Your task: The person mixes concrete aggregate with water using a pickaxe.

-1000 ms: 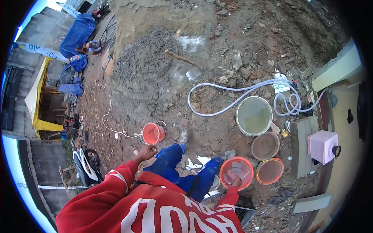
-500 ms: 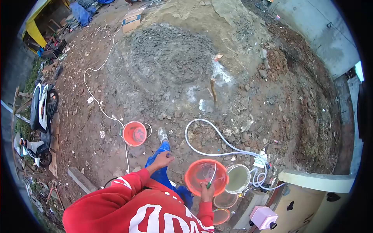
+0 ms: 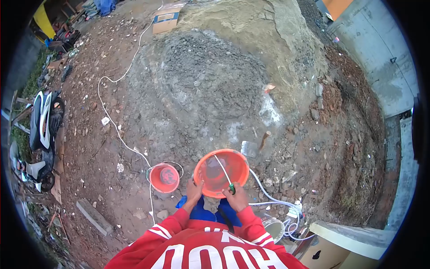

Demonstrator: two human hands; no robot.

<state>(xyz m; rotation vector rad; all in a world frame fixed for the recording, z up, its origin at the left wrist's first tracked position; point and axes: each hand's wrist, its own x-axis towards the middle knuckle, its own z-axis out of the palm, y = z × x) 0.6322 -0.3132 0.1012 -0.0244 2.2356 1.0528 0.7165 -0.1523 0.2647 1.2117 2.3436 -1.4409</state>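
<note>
A wide orange plastic basin is in front of me at the lower middle, with wet greyish smears inside. My left hand is closed on its near left rim. At the near right rim, my right hand is closed round a green-handled tool, whose long thin pale shaft points over the basin. That hand also touches the basin's edge; its fingers are partly hidden. A smaller orange bucket with a wire handle stands on the ground, left of my left hand.
A mound of wet grey mortar lies ahead, with a hoe at its near side. A white cable crosses the dirt on the left. A pale hose and a white bucket are at the right. A scooter stands far left.
The basin has moved left and forward, from beside the white bucket to in front of me. My left hand has taken hold of its rim. The green-handled tool stays in my right hand.
</note>
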